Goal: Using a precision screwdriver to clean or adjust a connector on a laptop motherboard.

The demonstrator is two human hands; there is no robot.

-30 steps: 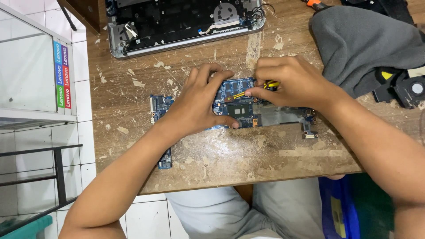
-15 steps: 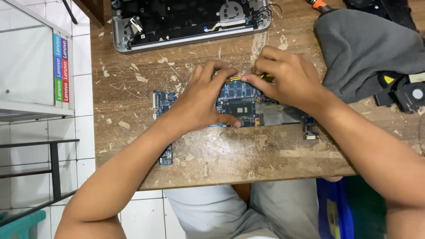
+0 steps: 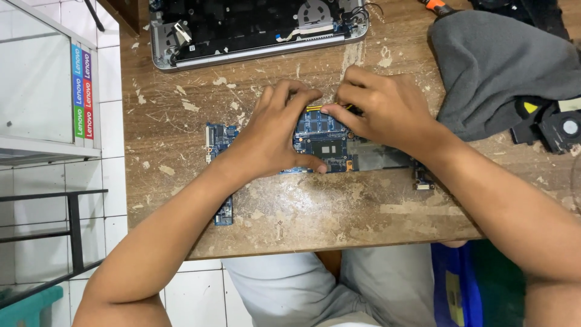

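Grey trousers (image 3: pixel 339 284) at the near edge, knees under the counter (image 3: pixel 315 212), which is worn wood with flaked paint. A blue and yellow bag (image 3: pixel 454 284) sits beside the right knee.

On the counter, mid-depth: a blue circuit board (image 3: pixel 321 136) lying flat, long and narrow, with one arm running down toward the near left edge.

Left hand (image 3: pixel 272 130) rests palm-down on the board's middle, fingers spread and pressing, thumb on the near edge next to the dark chip. Not clenched, not lifting anything.

Right hand (image 3: pixel 378 109) sits just beside it, touching the board's far edge. Its fingers pinch a thin yellow-handled tool (image 3: pixel 315 109), mostly hidden; only the yellow bit shows between the two hands.

Right of that: grey cloth (image 3: pixel 502 66) bunched up, draped over black parts including a round fan (image 3: pixel 563 127).

Far edge: opened laptop base (image 3: pixel 254 27), silver rim, dark insides showing. An orange tool handle (image 3: pixel 436 6) lies at the top, cut off by the frame.

Left of the counter: white floor tiles and a glass cabinet (image 3: pixel 36 79).
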